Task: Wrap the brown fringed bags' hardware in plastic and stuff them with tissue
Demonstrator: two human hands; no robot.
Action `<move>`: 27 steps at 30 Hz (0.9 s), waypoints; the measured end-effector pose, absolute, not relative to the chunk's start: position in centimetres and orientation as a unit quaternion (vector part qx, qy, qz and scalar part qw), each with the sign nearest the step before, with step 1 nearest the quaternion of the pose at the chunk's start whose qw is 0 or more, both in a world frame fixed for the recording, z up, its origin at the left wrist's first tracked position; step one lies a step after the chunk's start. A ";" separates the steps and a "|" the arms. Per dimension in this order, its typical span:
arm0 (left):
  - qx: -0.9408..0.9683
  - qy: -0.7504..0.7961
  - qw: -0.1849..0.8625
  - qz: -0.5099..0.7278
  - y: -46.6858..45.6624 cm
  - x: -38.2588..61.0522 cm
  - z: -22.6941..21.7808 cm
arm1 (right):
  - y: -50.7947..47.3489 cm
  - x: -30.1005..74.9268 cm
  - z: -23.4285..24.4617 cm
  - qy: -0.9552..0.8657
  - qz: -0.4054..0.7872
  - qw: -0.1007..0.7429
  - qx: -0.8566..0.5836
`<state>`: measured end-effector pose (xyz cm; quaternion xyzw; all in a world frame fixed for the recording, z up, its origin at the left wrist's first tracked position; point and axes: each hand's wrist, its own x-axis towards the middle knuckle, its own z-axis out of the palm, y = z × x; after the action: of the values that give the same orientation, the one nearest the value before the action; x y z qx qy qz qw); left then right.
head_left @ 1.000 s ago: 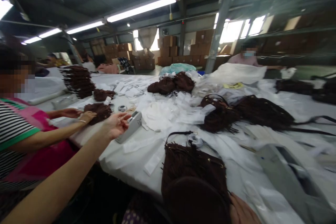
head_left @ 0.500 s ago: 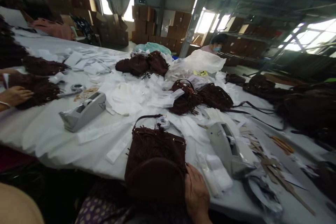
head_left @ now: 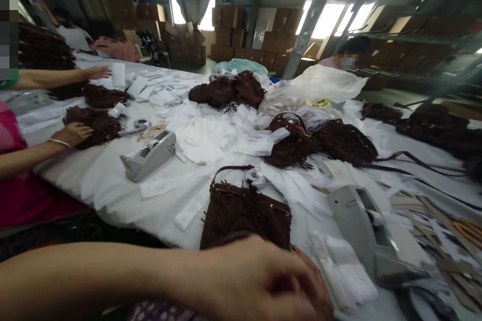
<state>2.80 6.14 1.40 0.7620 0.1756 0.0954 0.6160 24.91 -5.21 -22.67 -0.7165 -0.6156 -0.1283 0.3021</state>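
A dark brown fringed handbag (head_left: 248, 210) lies in front of me on the white-covered table (head_left: 109, 200), its strap toward the far side. My left hand (head_left: 263, 276) reaches across the bag's near part to its right side. Its fingers are bent and blurred, and whatever is under them is hidden. Beneath and beyond it, at the bag's right edge, a part of my right hand (head_left: 314, 281) shows; its fingers are mostly covered. A small clear roll (head_left: 256, 178) sits by the strap. White folded wrapping (head_left: 344, 266) lies right of my hands.
Grey tape dispensers stand left (head_left: 148, 155) and right (head_left: 361, 225). White paper (head_left: 203, 140) and more brown bags (head_left: 289, 140) fill the middle. Beige strips (head_left: 422, 220) and orange-handled scissors (head_left: 469, 228) lie right. A co-worker's hand (head_left: 77, 134) rests on a bag at left.
My left arm has come in from the left across the handbag to my right hand, covering the bag's lower part. The view has turned left, showing more of the co-worker.
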 end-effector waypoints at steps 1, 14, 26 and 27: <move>0.742 0.240 0.609 0.145 8.2 2.4 0.3 | -5.2 24.9 -22.5 -0.621 -0.138 0.295 -0.713; 0.529 0.556 0.563 0.308 21.5 2.3 -12.1 | -5.6 24.6 -22.4 -0.617 -0.160 0.283 -0.717; 0.573 0.399 0.589 0.408 20.6 3.2 -2.7 | -6.4 22.7 -20.3 -0.572 -0.085 0.301 -0.759; 0.584 0.404 0.559 0.428 19.3 3.6 -2.2 | -6.5 22.5 -20.1 -0.568 -0.081 0.302 -0.761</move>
<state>3.55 19.34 -2.19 0.5841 0.4042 0.4278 0.5589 22.52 -6.48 -20.15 -0.7609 -0.5683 -0.0813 0.3024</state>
